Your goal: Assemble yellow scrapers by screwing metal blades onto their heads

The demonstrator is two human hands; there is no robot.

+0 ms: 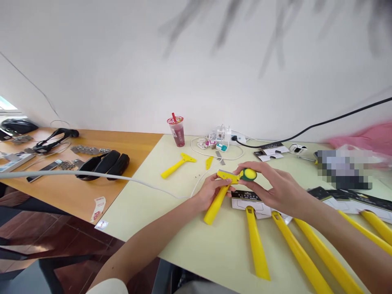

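Observation:
My left hand (208, 192) is closed around a yellow scraper (216, 207), its handle slanting down toward the table's front edge and its metal-edged head up. My right hand (280, 185) grips a screwdriver (250, 174) with a green and yellow handle, held against the scraper's head; its tip is hidden. Beyond my hands lie another yellow scraper (174, 167), a small yellow plate (209, 163) and a grey metal blade (219, 157). Tiny screws (197, 176) sit nearby. Below my right hand, several yellow scraper handles (257, 245) stick out from black-and-white cards (248, 201).
A cup of red drink (178, 132) stands by the wall, left of a white power strip (223, 134) with cables. A black cable (306, 130) runs right toward a pink bag (364, 136). On the wooden table (134, 139) rests a black case (104, 165). A white cable (147, 184) crosses the left.

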